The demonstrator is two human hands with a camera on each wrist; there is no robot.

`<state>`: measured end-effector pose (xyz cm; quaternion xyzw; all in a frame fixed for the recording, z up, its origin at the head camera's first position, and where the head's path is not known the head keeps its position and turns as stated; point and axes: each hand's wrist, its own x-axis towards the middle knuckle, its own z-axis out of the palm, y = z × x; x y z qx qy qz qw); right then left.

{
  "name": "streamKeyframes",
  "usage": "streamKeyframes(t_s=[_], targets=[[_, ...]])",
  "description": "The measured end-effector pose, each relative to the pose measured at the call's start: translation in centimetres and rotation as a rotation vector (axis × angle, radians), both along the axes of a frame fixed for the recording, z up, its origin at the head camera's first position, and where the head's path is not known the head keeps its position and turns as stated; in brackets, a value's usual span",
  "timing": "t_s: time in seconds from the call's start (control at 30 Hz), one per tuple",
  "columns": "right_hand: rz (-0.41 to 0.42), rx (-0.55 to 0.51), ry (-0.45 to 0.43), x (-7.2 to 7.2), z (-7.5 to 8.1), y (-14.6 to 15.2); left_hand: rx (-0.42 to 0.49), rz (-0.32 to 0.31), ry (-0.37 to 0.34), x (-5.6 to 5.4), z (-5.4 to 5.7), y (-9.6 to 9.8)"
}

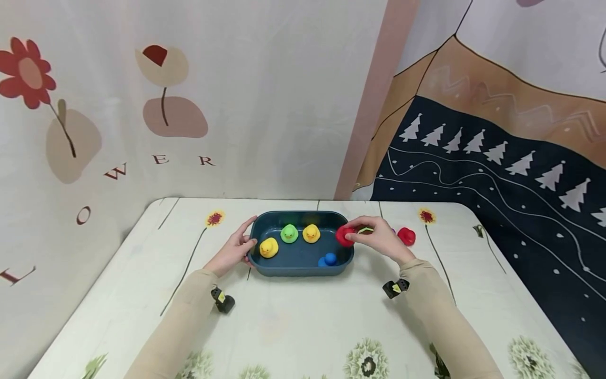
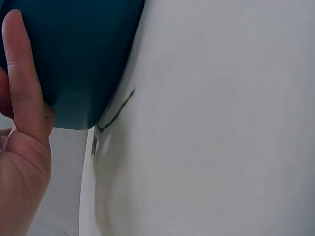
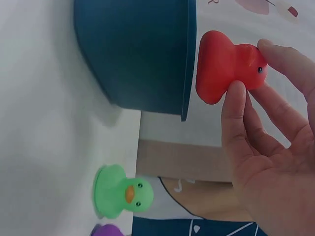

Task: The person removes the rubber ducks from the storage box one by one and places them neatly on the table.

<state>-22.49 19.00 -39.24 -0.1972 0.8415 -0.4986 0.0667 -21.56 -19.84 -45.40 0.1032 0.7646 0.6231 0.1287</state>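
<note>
My left hand [image 1: 233,249] grips the left end of a dark blue plastic tub [image 1: 303,271], its thumb at the rim and its fingers against the outer wall. A red rubber duck [image 3: 216,68] is pinched by the head between the thumb and fingers of my right hand [image 1: 379,238], just above the tub's right rim. Inside the tub sit a yellow duck [image 1: 269,247] at the left, a green duck [image 1: 289,233], another yellow duck [image 1: 311,233] and a blue duck [image 1: 330,258] near the front right.
Right of the tub on the table, a second green duck [image 3: 114,191] and a purple duck [image 3: 107,230] are partly hidden behind my right hand in the head view. Another red duck [image 1: 406,236] lies beyond them. Printed curtains hang along the flowered tablecloth's [image 1: 303,321] back edge.
</note>
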Motion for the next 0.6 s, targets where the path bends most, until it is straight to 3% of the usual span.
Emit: streamKeyframes(t_s=[0.6], targets=[[-0.121, 0.064, -0.007, 1.0, -0.6, 3.9, -0.001, -0.002, -0.003, 0.1, 0.2, 0.1]])
